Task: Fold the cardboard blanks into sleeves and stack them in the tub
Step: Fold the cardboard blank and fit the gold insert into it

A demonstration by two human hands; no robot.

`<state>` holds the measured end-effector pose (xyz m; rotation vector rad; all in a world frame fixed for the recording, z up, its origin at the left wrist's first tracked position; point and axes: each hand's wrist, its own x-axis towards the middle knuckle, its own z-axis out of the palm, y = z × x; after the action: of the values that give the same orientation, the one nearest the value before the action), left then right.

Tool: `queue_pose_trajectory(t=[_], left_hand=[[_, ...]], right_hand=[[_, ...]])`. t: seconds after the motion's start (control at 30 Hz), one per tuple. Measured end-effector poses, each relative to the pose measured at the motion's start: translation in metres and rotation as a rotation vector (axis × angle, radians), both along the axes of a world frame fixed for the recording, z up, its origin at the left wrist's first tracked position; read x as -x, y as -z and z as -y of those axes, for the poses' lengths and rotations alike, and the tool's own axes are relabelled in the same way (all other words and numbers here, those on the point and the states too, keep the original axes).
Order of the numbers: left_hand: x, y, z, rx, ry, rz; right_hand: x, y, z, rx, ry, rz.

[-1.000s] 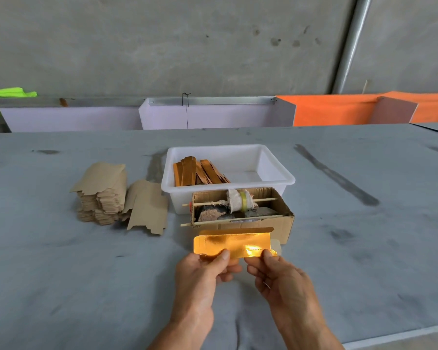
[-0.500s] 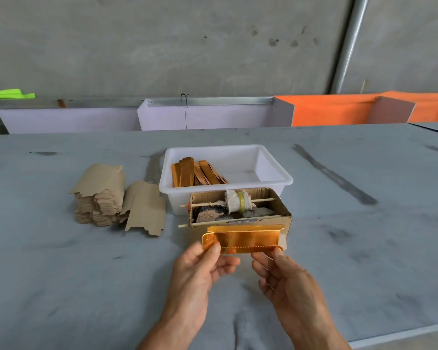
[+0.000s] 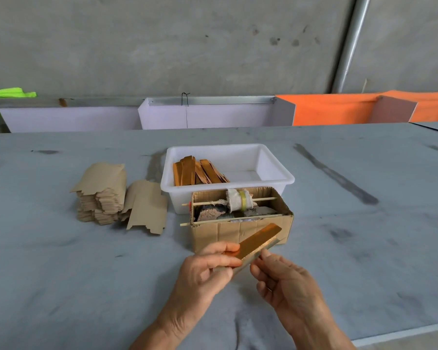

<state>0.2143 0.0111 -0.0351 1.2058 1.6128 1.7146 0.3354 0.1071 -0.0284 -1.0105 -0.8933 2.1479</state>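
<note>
Head view: a person stands at a grey table (image 3: 61, 286), both hands raised just in front of a cardboard box (image 3: 240, 229).
Folded sleeve: a flat gold-orange sleeve (image 3: 257, 242) is held in the air between the two hands, close to the front face of the cardboard box.
Long axis: the sleeve runs diagonally, its near end low and to the left, its far end high and to the right, pointing roughly toward the white tub (image 3: 276, 170).
Left hand: the left hand (image 3: 208, 269) grips the near end, thumb on top and fingers curled beneath.
Right hand: the right hand (image 3: 286, 281) pinches the lower long edge near the middle with its fingertips; palm turned inward, remaining fingers loosely bent.
Key relation: the tub lies beyond the box, straight ahead and slightly left of the sleeve's far end, so the sleeve would have to pass over the box; neither hand looks clearly nearer.
Tub contents: finished sleeves (image 3: 200, 171) lean together in the left part of the tub.
Remaining stock: a stack of brown blanks (image 3: 103, 195) sits well to the left, one loose blank (image 3: 147, 207) leaning against it.
Progress: judged mid-task.
</note>
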Motion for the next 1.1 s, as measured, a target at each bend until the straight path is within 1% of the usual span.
queue_pose_trajectory(t=[0.13, 0.23, 0.37, 0.53, 0.67, 0.8, 0.93, 1.03, 1.1], left_hand=[[-0.002, 0.003, -0.009, 0.008, -0.226, 0.034], [-0.003, 0.002, -0.012, 0.021, -0.287, 0.087], [-0.003, 0.001, -0.012, 0.048, -0.258, 0.222], [-0.003, -0.003, -0.014, 0.137, -0.172, 0.282], [-0.003, -0.004, -0.014, 0.198, -0.137, 0.237], [-0.004, -0.003, -0.014, 0.220, -0.140, 0.182], [-0.010, -0.003, -0.013, 0.191, -0.107, 0.227], [-0.010, 0.000, -0.013, 0.229, -0.123, 0.199], [-0.007, 0.000, -0.013, 0.256, -0.120, 0.212]], right_hand=[[0.004, 0.002, 0.003, -0.019, -0.031, 0.005], [0.007, 0.000, 0.006, -0.031, -0.055, 0.008], [0.008, 0.000, 0.007, -0.051, -0.066, -0.004], [0.010, 0.003, 0.008, -0.057, -0.071, 0.003], [0.012, 0.005, 0.009, -0.076, -0.067, 0.041], [0.012, 0.008, 0.010, -0.124, -0.045, 0.078], [0.016, 0.012, 0.012, -0.166, 0.028, 0.086], [0.017, 0.014, 0.013, -0.164, 0.051, 0.089], [0.014, 0.014, 0.012, -0.169, 0.033, 0.104]])
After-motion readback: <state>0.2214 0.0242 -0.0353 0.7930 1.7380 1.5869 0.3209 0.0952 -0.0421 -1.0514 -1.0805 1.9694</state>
